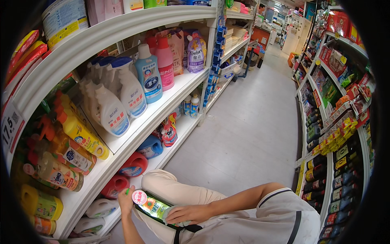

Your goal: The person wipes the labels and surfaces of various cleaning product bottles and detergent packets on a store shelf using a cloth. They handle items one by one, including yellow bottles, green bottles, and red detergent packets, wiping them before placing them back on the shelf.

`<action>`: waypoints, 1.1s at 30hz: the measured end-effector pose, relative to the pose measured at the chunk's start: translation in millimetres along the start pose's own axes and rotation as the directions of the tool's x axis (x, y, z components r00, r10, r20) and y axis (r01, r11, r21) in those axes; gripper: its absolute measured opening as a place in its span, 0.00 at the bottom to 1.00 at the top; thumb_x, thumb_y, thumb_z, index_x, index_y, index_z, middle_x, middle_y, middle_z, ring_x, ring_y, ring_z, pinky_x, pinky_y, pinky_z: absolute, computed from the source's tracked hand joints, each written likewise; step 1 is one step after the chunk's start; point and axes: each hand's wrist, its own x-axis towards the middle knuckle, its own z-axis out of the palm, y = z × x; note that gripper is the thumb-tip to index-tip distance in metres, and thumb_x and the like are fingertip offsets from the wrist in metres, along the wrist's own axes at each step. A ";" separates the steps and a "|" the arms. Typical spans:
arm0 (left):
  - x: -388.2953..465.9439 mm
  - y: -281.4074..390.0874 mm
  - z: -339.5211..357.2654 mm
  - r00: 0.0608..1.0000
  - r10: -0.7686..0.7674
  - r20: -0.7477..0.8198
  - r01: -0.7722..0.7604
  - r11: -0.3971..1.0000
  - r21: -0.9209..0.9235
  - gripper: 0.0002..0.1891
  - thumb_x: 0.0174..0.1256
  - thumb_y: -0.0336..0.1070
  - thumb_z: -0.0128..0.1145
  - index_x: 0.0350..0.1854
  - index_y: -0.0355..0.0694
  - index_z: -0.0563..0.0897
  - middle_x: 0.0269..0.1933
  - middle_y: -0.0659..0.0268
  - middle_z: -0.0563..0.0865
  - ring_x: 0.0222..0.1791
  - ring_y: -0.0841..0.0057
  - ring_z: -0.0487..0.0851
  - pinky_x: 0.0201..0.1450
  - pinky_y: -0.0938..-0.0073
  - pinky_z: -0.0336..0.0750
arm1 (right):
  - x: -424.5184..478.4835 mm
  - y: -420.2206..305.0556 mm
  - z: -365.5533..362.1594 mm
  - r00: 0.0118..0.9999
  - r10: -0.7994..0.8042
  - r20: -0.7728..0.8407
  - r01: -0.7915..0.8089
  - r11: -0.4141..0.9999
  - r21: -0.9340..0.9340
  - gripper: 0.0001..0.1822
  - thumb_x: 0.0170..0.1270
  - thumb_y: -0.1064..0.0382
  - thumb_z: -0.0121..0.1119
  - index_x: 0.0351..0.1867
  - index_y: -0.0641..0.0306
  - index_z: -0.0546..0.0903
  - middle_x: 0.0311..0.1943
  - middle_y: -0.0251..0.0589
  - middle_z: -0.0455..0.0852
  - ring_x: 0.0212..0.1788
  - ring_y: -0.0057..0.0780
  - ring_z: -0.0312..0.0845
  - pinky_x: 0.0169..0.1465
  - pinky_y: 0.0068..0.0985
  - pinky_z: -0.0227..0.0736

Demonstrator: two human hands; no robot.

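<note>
A green bottle [154, 208] with a floral label and a round pink-and-white sticker lies tilted over my lap. My left hand [126, 201] grips it at the top, where a bit of bright green cap shows by the thumb. A pale, crumpled cloth [169, 212] is under my right hand [190, 214], pressed flat against the lower part of the label. The bottle's base is hidden by the cloth and that hand. My bent leg in light trousers [182, 190] is just beyond the bottle.
On the left, a white shelf unit [170, 102] bears spray bottles [113, 114], a blue bleach bottle [149, 76] and yellow detergent bottles [82, 134]. Red jugs [134, 164] stand low, close to my left hand. Across the grey aisle floor [240, 122] are shelves of dark bottles [341, 183].
</note>
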 end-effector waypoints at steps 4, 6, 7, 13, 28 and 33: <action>-0.6 -12.7 9.0 0.991 -0.005 -0.133 -0.009 0.995 -0.101 0.15 0.67 0.41 0.65 0.26 0.36 0.82 0.24 0.74 0.79 0.25 0.88 0.71 0.29 0.81 0.67 | 27.1 16.6 5.3 0.997 -0.057 0.043 0.062 0.991 -0.120 0.35 0.49 0.76 0.65 0.64 0.69 0.71 0.63 0.49 0.72 0.66 0.48 0.63 0.70 0.37 0.60; -4.0 -12.9 13.3 0.985 -0.044 -0.167 0.013 0.982 -0.188 0.14 0.67 0.41 0.65 0.28 0.36 0.82 0.26 0.74 0.79 0.26 0.88 0.72 0.30 0.81 0.67 | 45.8 23.4 6.2 0.997 -0.055 0.055 0.065 0.979 -0.196 0.36 0.46 0.76 0.66 0.62 0.69 0.71 0.62 0.48 0.72 0.66 0.47 0.63 0.70 0.37 0.61; -6.6 -11.2 16.9 0.983 -0.069 -0.173 0.026 0.970 -0.241 0.13 0.68 0.41 0.64 0.29 0.37 0.82 0.26 0.74 0.79 0.26 0.87 0.72 0.30 0.81 0.67 | 54.4 29.9 9.2 0.997 -0.073 0.018 0.075 0.972 -0.225 0.35 0.46 0.76 0.66 0.61 0.68 0.72 0.62 0.47 0.72 0.66 0.47 0.63 0.70 0.37 0.61; -19.9 0.9 21.0 0.975 -0.186 -0.121 0.123 0.906 -0.404 0.11 0.69 0.39 0.63 0.34 0.36 0.82 0.31 0.73 0.81 0.30 0.86 0.76 0.32 0.79 0.71 | 94.0 47.8 7.6 0.985 -0.049 -0.163 -0.013 0.934 -0.356 0.38 0.41 0.74 0.71 0.60 0.66 0.72 0.63 0.48 0.69 0.68 0.47 0.61 0.71 0.38 0.60; -35.4 11.9 31.3 0.980 -0.201 0.014 0.186 0.877 -0.443 0.16 0.65 0.42 0.65 0.45 0.34 0.84 0.41 0.65 0.86 0.41 0.79 0.81 0.47 0.74 0.75 | 11.5 17.9 0.8 0.882 0.362 -0.303 -0.432 0.877 -0.211 0.48 0.37 0.82 0.59 0.70 0.66 0.66 0.67 0.54 0.68 0.69 0.53 0.61 0.74 0.38 0.56; -55.3 22.1 17.4 0.970 -0.242 -0.012 0.203 0.839 -0.505 0.17 0.63 0.46 0.68 0.41 0.36 0.84 0.38 0.67 0.85 0.38 0.81 0.81 0.45 0.78 0.73 | 22.1 13.4 -2.2 0.843 0.374 -0.387 -0.462 0.872 -0.162 0.36 0.44 0.82 0.59 0.62 0.64 0.75 0.59 0.51 0.74 0.63 0.49 0.70 0.67 0.33 0.66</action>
